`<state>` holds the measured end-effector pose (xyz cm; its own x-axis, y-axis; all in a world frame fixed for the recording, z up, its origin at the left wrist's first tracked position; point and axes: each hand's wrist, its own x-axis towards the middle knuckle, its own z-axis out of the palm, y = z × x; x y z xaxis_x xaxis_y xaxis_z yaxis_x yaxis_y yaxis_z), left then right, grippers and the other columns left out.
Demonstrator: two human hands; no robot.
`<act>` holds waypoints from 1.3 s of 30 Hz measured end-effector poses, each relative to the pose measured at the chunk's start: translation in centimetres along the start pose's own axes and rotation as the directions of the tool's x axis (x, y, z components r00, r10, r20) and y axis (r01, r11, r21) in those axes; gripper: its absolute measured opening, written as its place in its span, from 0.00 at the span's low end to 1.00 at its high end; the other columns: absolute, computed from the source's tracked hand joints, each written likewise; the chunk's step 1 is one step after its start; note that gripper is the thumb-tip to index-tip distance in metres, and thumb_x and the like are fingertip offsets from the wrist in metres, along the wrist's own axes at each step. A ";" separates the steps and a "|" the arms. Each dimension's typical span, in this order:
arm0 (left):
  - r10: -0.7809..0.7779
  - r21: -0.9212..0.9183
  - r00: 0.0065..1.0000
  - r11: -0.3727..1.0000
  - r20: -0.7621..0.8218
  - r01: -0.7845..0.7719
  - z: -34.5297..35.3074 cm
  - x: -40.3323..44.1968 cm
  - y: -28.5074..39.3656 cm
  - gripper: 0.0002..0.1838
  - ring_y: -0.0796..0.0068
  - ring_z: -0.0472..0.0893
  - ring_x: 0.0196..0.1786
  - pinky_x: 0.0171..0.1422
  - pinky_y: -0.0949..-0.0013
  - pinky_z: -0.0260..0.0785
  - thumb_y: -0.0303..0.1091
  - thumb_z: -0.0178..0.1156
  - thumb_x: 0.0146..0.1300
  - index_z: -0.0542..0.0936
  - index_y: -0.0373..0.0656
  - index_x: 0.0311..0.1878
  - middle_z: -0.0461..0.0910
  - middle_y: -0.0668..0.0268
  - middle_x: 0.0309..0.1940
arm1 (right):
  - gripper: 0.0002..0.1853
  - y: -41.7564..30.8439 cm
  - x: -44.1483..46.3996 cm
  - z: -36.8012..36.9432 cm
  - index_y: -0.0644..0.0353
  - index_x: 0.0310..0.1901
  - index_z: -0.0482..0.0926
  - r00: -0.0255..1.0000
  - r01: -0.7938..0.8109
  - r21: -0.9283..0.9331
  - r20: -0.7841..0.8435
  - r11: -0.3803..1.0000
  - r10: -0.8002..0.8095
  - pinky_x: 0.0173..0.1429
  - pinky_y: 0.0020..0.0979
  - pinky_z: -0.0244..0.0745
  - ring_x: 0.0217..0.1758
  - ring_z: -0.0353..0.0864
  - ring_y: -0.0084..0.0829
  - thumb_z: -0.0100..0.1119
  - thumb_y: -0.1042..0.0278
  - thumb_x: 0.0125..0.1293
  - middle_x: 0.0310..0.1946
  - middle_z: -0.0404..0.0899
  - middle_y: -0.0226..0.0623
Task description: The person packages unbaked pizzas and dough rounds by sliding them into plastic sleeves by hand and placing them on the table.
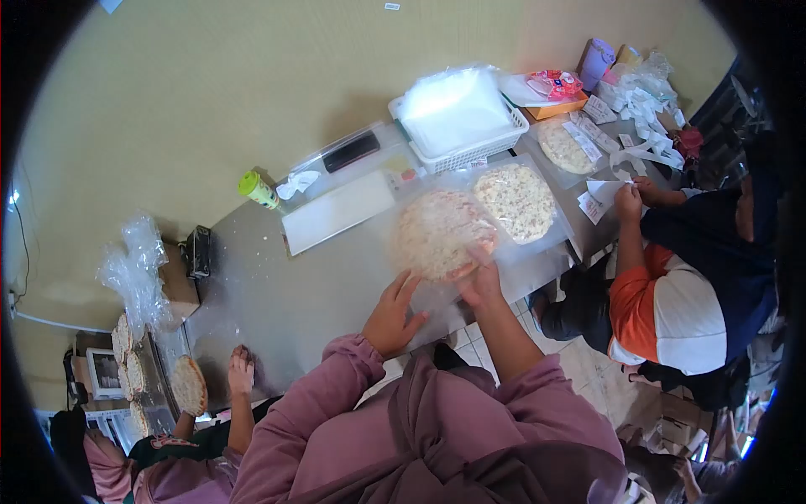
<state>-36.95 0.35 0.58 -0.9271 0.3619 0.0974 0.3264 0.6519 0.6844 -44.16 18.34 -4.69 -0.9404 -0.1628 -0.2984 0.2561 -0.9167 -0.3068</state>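
A round topped pizza (443, 231), slightly blurred, is tilted over the front of the table, with clear plastic around it. My right hand (481, 284) grips its near right edge, the fingers partly hidden by plastic and pizza. At the near left edge is my left hand (393, 317), fingers stretched and thumb spread, the fingertips close to the rim; whether they touch it I cannot tell. Just right of the held pizza, a second pizza (515, 203) lies flat in a clear plastic bag (550, 239).
Behind stands a white basket (466, 151) of plastic bags, left of it a white board (340, 214) and a green cup (259, 191). At right a co-worker (672, 294) handles paper labels (598, 197) near another bagged pizza (564, 147). At lower left another person holds a pizza (188, 386).
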 end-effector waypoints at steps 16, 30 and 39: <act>-0.048 0.091 0.997 0.995 0.054 0.043 1.1 1.5 -2.6 0.27 0.39 0.50 0.67 0.67 0.48 0.46 0.49 0.54 0.58 0.68 0.47 0.58 0.52 0.48 0.65 | 0.16 -15.4 7.5 10.4 0.63 0.42 0.78 0.918 0.313 -0.823 0.389 -0.474 -0.071 0.48 0.34 0.70 0.42 0.79 0.42 0.55 0.61 0.57 0.35 0.79 0.50; -0.389 -0.073 0.841 0.917 -0.377 0.391 -0.3 -9.3 -4.1 0.18 0.50 0.58 0.65 0.67 0.56 0.52 0.40 0.56 0.59 0.71 0.42 0.51 0.60 0.50 0.61 | 0.09 -10.1 38.5 -5.6 0.56 0.26 0.80 0.663 0.278 -0.255 0.748 -0.926 -0.007 0.33 0.37 0.73 0.30 0.78 0.36 0.51 0.64 0.56 0.26 0.79 0.38; -0.566 -0.379 0.724 0.818 -0.395 0.433 -2.7 -16.7 -4.0 0.18 0.54 0.64 0.61 0.65 0.60 0.56 0.36 0.52 0.61 0.70 0.41 0.53 0.64 0.52 0.57 | 0.09 -4.5 31.7 8.9 0.52 0.24 0.79 0.695 0.331 -0.220 0.715 -0.918 0.079 0.29 0.35 0.71 0.28 0.77 0.31 0.50 0.64 0.57 0.24 0.77 0.33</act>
<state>-23.28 -10.08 -1.86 -0.9285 -0.3700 -0.0317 -0.2043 0.4376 0.8756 -77.14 14.03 -4.73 -0.7931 -0.4464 0.4144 -0.4968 0.8677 -0.0161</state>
